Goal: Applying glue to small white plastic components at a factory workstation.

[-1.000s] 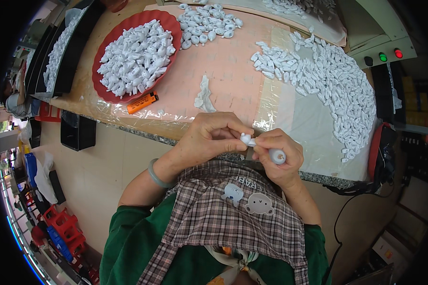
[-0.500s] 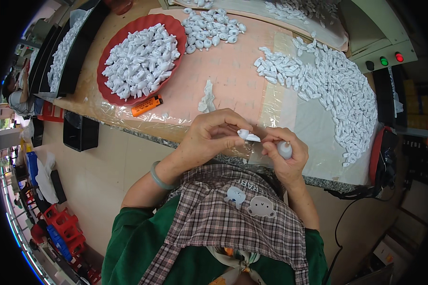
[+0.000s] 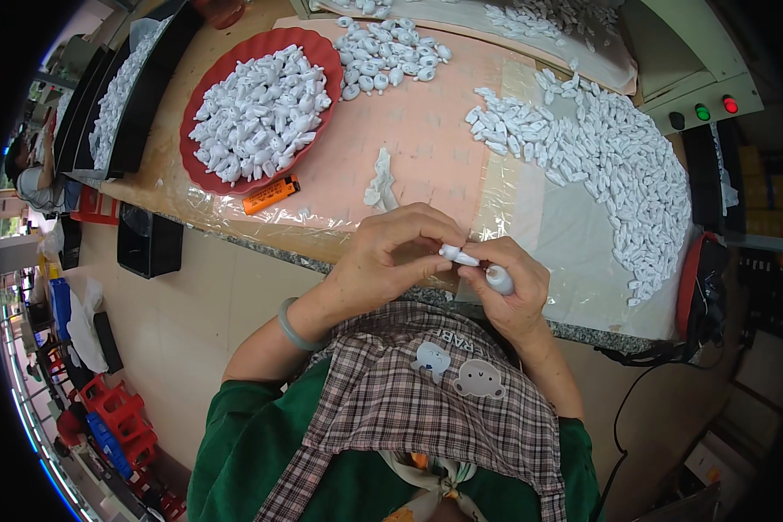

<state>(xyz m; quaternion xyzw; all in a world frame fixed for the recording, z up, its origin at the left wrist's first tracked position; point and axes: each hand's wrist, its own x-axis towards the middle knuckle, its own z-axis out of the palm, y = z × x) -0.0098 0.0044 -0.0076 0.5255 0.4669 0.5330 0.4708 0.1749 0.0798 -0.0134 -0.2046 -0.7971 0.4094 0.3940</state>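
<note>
My left hand point(image 3: 398, 250) pinches a small white plastic figure part point(image 3: 451, 252) between thumb and fingertips, just above the table's front edge. My right hand point(image 3: 515, 283) is closed around a small whitish squeeze bottle point(image 3: 499, 278), which pokes out between its fingers. The right thumb and forefinger meet a pointed white piece point(image 3: 468, 259) at the right end of the part. Whether this is separate from the part, I cannot tell. Beyond my left hand a crumpled whitish scrap point(image 3: 380, 181) lies on the pink sheet point(image 3: 435, 130).
A red scalloped bowl point(image 3: 332, 65) heaped with white parts stands at the left, an orange lighter point(image 3: 271, 195) beside it. Loose rounded parts point(image 3: 387, 52) lie right of the bowl. Many slim white pieces point(image 3: 618, 165) spread across the right side. A black tray point(image 3: 148, 104) sits far left.
My right hand has moved left and closed in on the white part in my left hand. The squeeze bottle has shifted left and tilted with it.
</note>
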